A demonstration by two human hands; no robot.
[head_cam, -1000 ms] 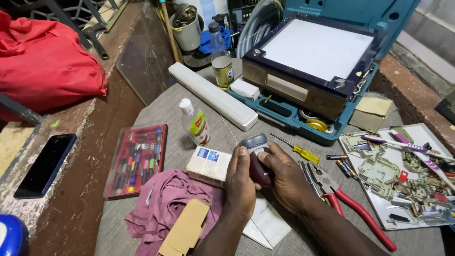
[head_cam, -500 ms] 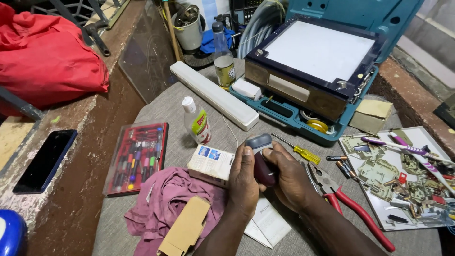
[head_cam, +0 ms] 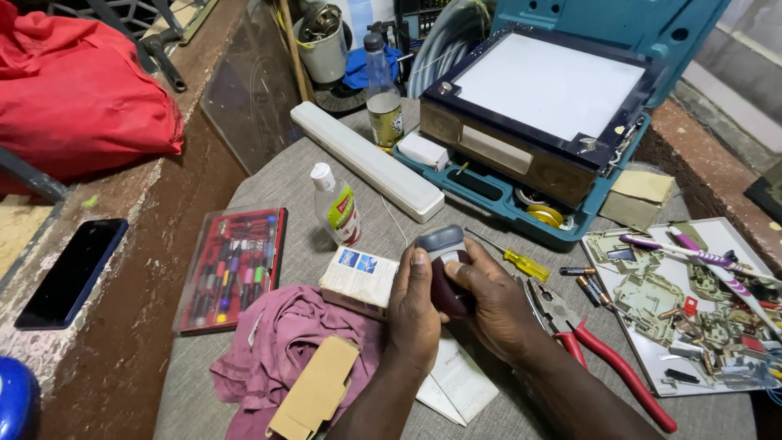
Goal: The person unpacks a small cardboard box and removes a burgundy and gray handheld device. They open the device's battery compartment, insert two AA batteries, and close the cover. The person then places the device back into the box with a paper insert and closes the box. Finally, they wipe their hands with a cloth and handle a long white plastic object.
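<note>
Small handheld device (head_cam: 444, 265), dark maroon body with a grey cap end, sits between both hands above the near-centre of the counter (head_cam: 269, 175). Long axis runs roughly near-to-far, tilted slightly left at the top; grey cap points to the far side, toward the teal tool case (head_cam: 521, 204). Only the cap and a strip of the maroon body show; the lower part is hidden behind the palms, so its full shape and kind cannot be made out.

Left hand (head_cam: 413, 314): grip clenched around the left side of the device, thumb laid up along it with the tip at the cap. Right hand (head_cam: 497, 305): grip clenched on the right side, thumb pressed across the maroon body just below the cap. Fingers of both hands are mostly behind the device and not visible.

Just left of the hands, touching or nearly so: small white and blue box (head_cam: 360, 275), lying partly on a mauve cloth (head_cam: 285, 342). Folded white paper (head_cam: 456, 383) lies under the wrists, partly covered. Right of the hands: yellow-handled screwdriver (head_cam: 521, 262) and red-handled pliers (head_cam: 603, 358), whose head the right hand partly hides. Red bit set case (head_cam: 232, 265) lies well left.
</note>
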